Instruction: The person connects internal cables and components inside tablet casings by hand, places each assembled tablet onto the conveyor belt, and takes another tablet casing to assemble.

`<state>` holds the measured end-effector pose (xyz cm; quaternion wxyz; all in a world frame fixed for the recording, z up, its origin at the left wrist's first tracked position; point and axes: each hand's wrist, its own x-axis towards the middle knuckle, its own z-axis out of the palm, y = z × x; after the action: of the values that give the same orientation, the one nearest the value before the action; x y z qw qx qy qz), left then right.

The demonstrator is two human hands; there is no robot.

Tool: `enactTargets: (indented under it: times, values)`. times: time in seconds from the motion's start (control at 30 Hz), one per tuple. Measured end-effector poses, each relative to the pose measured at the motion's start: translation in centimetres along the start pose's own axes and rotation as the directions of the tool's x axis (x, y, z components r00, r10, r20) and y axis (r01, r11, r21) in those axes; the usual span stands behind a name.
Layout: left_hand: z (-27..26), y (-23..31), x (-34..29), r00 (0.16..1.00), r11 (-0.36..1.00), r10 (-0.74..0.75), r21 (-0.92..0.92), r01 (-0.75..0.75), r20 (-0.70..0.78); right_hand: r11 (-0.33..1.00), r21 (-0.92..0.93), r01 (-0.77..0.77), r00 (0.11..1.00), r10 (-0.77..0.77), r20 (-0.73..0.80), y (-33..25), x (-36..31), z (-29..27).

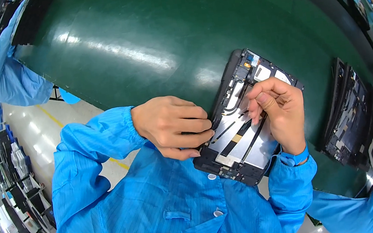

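Note:
An opened tablet-like device point(254, 147) lies tilted at the near edge of the green table, its inside facing up. Black ribbon cables run across its silver metal plate, and small circuit parts line its far end. My left hand point(173, 125) rests at the device's left edge, fingers bent and close together; whether they grip the edge is hidden. Over the right part of the plate hovers my right hand point(279, 107), thumb and forefinger curled together. Anything between those fingertips is too small to make out. A blue strap point(294, 157) circles my right wrist.
Several similar opened device housings point(348, 116) stand stacked at the right of the green table point(134, 27). Co-workers in blue sit at the far left point(14, 79) and lower right point(354, 207). Shelves with dark parts point(18, 185) line the left side beyond the floor.

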<state>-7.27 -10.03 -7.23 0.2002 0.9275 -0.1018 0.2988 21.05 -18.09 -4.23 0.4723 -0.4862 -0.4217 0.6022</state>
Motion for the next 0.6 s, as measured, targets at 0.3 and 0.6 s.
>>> enactTargets:
  times: [0.3,0.6]
  values:
    - [0.14,-0.51,0.01,0.999,0.998,0.018,-0.052,-0.021,-0.045,0.996,0.079,0.048,0.998,-0.051,0.041,0.35,-0.22,-0.5]
    - [0.3,-0.89,0.43,0.999,0.993,0.014,-0.113,-0.019,-0.047,0.997,0.063,0.033,0.999,-0.035,0.034,0.33,-0.03,-0.45]
